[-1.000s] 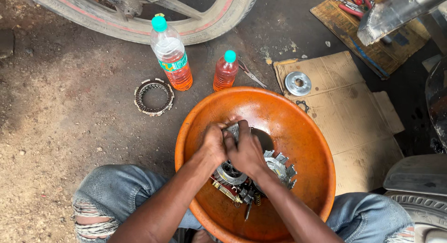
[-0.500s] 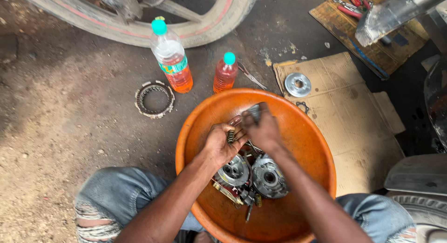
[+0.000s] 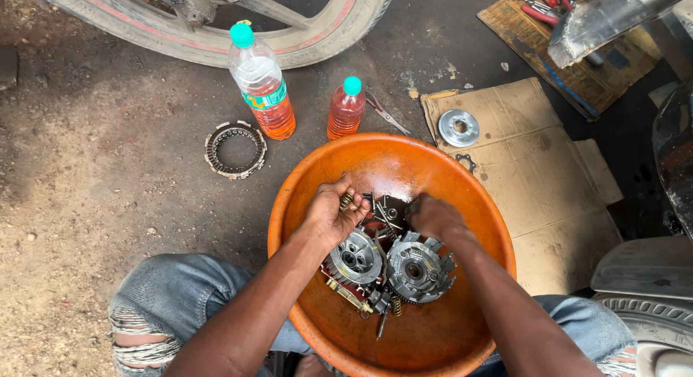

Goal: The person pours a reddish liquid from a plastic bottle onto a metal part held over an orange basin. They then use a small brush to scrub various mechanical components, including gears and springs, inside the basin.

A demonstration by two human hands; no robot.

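An orange basin (image 3: 462,167) on the ground holds two round metal clutch parts (image 3: 390,265), bolts and springs. The left hand (image 3: 328,214) is closed around a small spring (image 3: 346,200); the right hand (image 3: 433,217) is curled among loose bolts (image 3: 382,212), its grip hidden. Two bottles (image 3: 263,95) of orange liquid stand beyond the basin.

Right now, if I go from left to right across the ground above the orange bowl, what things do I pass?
Toothed metal ring → big bottle of orange liquid → small bottle → scissors → round silver disc on the cardboard.
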